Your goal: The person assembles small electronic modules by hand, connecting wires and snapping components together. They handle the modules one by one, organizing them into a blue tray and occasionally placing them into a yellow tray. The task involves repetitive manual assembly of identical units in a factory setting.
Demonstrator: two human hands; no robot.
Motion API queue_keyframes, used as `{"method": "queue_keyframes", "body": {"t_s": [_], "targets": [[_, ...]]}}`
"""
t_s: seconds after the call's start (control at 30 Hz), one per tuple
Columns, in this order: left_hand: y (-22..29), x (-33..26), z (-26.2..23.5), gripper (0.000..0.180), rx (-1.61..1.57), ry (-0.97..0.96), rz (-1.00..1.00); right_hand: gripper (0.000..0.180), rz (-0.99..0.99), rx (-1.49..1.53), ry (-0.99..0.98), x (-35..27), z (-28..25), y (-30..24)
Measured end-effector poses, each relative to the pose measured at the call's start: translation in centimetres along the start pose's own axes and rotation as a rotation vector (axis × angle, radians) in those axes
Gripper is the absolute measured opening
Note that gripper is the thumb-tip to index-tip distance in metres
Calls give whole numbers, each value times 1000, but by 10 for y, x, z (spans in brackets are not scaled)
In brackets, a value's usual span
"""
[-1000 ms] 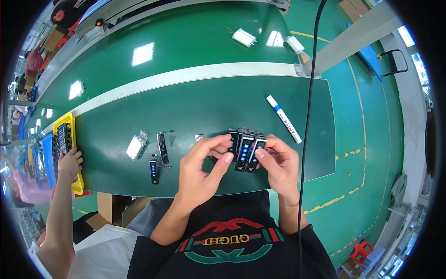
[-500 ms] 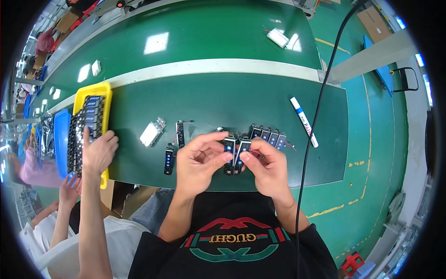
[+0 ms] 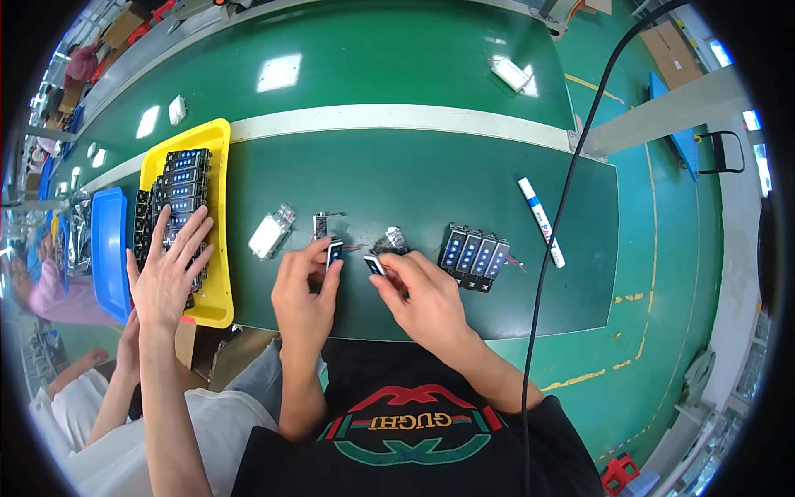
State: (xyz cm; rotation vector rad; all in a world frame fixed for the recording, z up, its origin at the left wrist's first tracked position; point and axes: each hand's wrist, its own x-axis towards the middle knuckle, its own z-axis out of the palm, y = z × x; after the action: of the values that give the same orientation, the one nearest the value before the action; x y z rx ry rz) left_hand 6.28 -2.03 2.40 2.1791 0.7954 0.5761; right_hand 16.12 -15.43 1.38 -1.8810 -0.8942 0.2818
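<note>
My left hand (image 3: 305, 286) is closed on a slim black light module (image 3: 334, 253), tilted on end with its lit face partly hidden by the fingers. Across a small gap, my right hand (image 3: 426, 294) pinches a second black light module (image 3: 373, 265) by its end; most of it is behind the fingers. Beyond the left fingers stands another dark module (image 3: 320, 224). Right of my right hand, several black modules with rows of bluish-white dots lie side by side as a block (image 3: 474, 258), red wires at its right end. A crumpled silvery piece (image 3: 397, 240) lies between.
A co-worker's hand (image 3: 172, 265) rests on stacked modules in a yellow bin (image 3: 219, 215), beside a blue tray (image 3: 108, 240). A white wired pack (image 3: 270, 235) lies on the green table. At right are a white-and-blue marker (image 3: 541, 222) and a hanging black cable (image 3: 561, 224).
My hands have separated, each carrying a module; the left moved left and the right slightly left. The module that lay by my left hand no longer shows. The yellow bin shifted right.
</note>
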Motion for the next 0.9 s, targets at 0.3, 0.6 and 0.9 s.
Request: {"method": "queue_keyframes", "body": {"t_s": [0.3,0.6,0.9], "targets": [[6,-2,6,29,208,141,240,15,67,-295,289,-39,-53,23],[51,-5,50,29,70,-288,411,18,266,-418,387,-44,-73,43],[48,-3,64,41,-597,-331,-133,6,455,762,291,-45,-72,40]]}}
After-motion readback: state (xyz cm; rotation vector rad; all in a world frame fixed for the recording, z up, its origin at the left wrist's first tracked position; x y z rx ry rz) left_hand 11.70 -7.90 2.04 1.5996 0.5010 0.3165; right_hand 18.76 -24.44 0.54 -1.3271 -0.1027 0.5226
